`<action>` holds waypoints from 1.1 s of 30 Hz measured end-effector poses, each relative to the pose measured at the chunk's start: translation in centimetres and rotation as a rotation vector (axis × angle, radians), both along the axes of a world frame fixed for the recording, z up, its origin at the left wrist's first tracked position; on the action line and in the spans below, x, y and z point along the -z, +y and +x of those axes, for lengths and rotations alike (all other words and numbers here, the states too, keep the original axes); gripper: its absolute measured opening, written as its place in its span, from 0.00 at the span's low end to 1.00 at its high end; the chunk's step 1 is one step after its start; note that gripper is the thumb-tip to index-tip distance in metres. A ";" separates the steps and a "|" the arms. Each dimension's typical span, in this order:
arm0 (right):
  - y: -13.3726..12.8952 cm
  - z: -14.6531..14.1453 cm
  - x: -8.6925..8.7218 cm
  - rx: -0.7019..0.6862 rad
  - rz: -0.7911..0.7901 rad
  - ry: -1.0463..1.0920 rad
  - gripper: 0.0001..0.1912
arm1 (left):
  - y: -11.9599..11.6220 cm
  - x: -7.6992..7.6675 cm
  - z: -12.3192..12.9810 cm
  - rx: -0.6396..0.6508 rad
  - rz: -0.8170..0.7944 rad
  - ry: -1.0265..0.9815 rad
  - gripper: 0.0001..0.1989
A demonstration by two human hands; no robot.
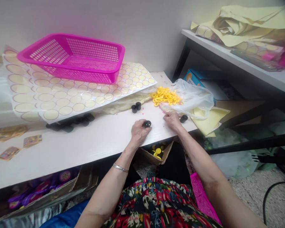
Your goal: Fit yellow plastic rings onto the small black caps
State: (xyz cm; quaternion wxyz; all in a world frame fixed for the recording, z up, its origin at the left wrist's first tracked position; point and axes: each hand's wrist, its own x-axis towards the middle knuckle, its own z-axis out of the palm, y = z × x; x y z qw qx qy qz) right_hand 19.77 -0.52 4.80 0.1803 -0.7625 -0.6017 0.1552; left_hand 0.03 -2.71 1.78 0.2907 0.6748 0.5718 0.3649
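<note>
My left hand (137, 133) is closed around a small black cylinder (147, 124) whose top shows a few coloured specks. To its right, my right hand (172, 120) rests low over the white table (104, 142), fingertips pinched together; whatever is between them is too small to make out. Beside the right wrist lies another black cylinder (184, 118). Two more black cylinders (134, 109) stand beyond my left hand. Tiny pink bits (142, 113) are scattered on the tabletop. Past the right hand sits a pile of yellow ring-shaped plastic pieces (165, 96).
A pink basket (73, 71) sits on sheets of round stickers (61, 95). Several black cylinders (78, 121) lie under their edge. A clear plastic bag (194, 96) and yellow paper (211, 118) lie at right. Below the table edge is a box of yellow pieces (167, 152).
</note>
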 end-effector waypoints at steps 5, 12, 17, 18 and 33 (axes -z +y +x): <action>0.0 0.1 -0.2 0.020 -0.008 -0.165 0.15 | 0.0 -0.2 -0.1 0.003 -0.012 0.017 0.16; 0.1 1.0 -0.1 -0.164 -0.016 0.011 0.11 | 0.0 -0.2 -0.1 0.025 0.018 0.031 0.15; 0.2 1.1 0.5 -0.026 0.093 0.067 0.08 | -0.1 -0.5 0.0 0.015 0.002 0.042 0.16; 0.1 1.1 0.5 -0.017 0.113 0.073 0.09 | -0.1 -0.6 0.0 0.013 -0.003 0.045 0.16; -1.7 -2.0 -0.3 -0.324 0.307 0.112 0.06 | -0.3 -0.1 0.0 0.016 0.042 0.047 0.17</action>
